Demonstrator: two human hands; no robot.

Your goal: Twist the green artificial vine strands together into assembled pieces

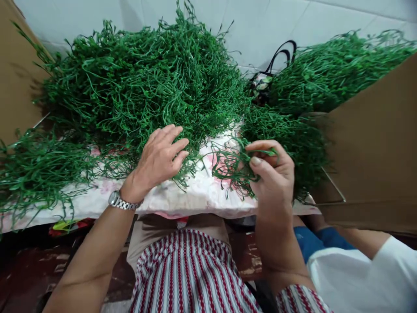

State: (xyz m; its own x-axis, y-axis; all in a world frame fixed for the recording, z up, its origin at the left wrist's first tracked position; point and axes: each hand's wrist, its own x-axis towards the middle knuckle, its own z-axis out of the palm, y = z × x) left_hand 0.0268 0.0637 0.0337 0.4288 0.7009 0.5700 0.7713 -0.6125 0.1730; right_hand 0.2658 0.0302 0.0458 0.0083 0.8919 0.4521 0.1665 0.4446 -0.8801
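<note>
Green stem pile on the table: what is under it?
The green stem pile lies on a floral cloth, visible at the front edge by the left hand. Farther back, the stems cover everything beneath.

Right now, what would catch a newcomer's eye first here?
The huge heap of green plastic stems filling the cloth-covered table, with a second heap at the right by a cardboard box. In front, the right hand pinches a small bunch of stems while the left hand rests open on the pile's edge.
</note>
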